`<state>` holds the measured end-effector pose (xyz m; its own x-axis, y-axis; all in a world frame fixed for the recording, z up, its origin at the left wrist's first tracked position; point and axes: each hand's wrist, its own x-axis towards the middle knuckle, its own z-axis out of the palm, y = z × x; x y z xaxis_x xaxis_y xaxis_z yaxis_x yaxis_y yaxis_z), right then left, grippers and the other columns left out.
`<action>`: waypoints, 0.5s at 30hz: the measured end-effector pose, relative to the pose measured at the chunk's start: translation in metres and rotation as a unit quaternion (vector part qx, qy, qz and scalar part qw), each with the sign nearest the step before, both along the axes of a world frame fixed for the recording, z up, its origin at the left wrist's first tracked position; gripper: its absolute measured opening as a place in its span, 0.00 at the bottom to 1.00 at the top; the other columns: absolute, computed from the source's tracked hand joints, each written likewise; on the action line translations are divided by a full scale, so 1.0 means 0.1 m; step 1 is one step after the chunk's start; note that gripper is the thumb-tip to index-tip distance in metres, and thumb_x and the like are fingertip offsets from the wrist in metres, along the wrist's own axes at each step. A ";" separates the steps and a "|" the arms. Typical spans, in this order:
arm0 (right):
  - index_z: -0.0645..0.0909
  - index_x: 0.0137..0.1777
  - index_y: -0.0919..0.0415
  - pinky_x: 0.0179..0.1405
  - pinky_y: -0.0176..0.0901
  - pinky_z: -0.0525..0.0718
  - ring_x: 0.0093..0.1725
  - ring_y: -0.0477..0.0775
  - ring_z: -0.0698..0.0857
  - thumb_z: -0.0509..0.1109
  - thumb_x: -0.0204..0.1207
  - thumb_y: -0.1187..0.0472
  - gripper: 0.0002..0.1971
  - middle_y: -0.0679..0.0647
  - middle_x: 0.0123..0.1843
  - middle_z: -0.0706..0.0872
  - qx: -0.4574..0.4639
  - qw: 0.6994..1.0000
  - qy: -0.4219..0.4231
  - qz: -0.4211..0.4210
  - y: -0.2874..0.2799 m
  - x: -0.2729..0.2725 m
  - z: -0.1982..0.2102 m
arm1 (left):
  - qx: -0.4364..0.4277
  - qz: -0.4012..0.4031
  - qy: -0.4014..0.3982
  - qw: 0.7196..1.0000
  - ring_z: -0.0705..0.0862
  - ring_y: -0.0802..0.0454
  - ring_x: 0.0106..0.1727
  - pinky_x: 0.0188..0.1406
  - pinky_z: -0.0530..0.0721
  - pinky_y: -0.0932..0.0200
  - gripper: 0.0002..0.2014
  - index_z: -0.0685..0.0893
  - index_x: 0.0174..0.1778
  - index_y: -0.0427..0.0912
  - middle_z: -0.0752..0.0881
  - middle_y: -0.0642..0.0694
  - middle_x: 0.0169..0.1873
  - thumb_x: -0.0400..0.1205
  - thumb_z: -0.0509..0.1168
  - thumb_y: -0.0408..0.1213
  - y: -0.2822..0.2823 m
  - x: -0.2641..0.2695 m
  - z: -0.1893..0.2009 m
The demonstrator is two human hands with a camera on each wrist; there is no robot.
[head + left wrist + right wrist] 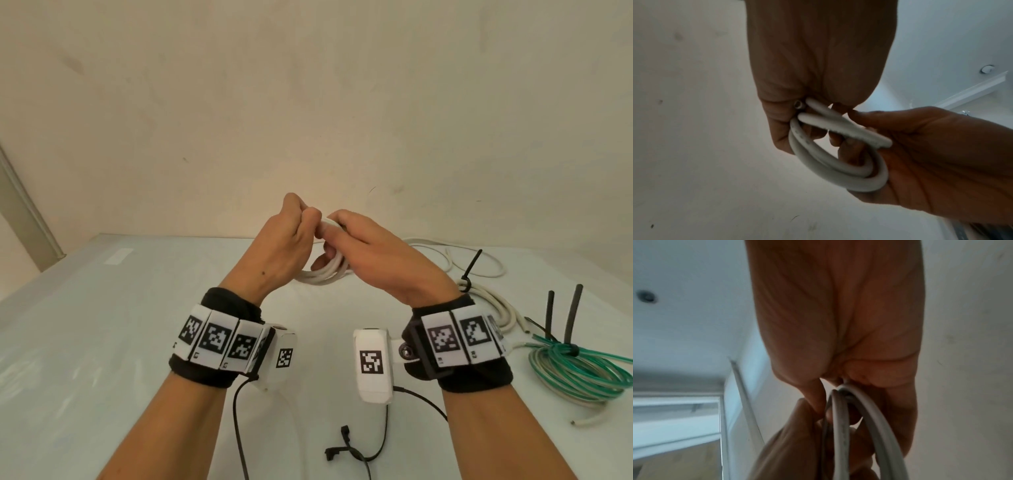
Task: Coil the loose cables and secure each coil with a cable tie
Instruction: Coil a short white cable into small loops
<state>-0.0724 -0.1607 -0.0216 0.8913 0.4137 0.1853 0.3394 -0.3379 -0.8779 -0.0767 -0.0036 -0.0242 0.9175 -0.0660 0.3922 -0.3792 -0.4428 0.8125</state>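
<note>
Both hands — left [284,240] and right [370,253] — grip the white coil [838,170] above the desk [137,325]; I'd keep those loops pinched tight until a tie goes on.

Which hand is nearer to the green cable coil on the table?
The right hand. The green cable coil lies at the table's right side, beside the right wrist. The left hand is farther left. Both hands hold the white cable coil.
</note>
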 end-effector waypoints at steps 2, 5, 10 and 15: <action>0.81 0.56 0.61 0.62 0.57 0.85 0.42 0.49 0.91 0.59 0.93 0.52 0.15 0.48 0.36 0.81 0.064 0.996 0.052 0.032 -0.02 -0.01 0.00 | 0.000 -0.008 -0.006 1.000 0.76 0.62 0.28 0.37 0.78 0.55 0.09 0.70 0.46 0.39 0.79 0.51 0.33 0.91 0.52 0.36 -0.01 0.01 -0.01; 0.80 0.51 0.61 0.56 0.54 0.79 0.39 0.50 0.83 0.58 0.94 0.54 0.15 0.48 0.32 0.77 0.101 0.990 0.091 0.044 -0.06 0.01 0.01 | -0.005 -0.011 -0.026 1.000 0.77 0.64 0.27 0.32 0.74 0.63 0.09 0.71 0.43 0.42 0.81 0.53 0.33 0.90 0.54 0.35 -0.05 0.02 -0.03; 0.78 0.50 0.65 0.48 0.44 0.86 0.34 0.50 0.78 0.59 0.92 0.58 0.13 0.48 0.28 0.71 0.339 0.899 0.239 0.145 -0.07 -0.05 0.06 | -0.055 0.035 -0.105 0.992 0.71 0.61 0.23 0.26 0.70 0.66 0.15 0.68 0.40 0.42 0.78 0.59 0.24 0.94 0.54 0.40 -0.13 0.00 0.03; 0.76 0.45 0.63 0.38 0.41 0.81 0.29 0.46 0.59 0.58 0.93 0.55 0.16 0.46 0.28 0.61 0.348 0.917 0.182 0.074 0.03 -0.13 0.15 | -0.176 0.004 -0.095 0.980 0.71 0.56 0.25 0.23 0.73 0.58 0.22 0.73 0.42 0.35 0.74 0.46 0.29 0.94 0.55 0.50 -0.16 -0.03 0.07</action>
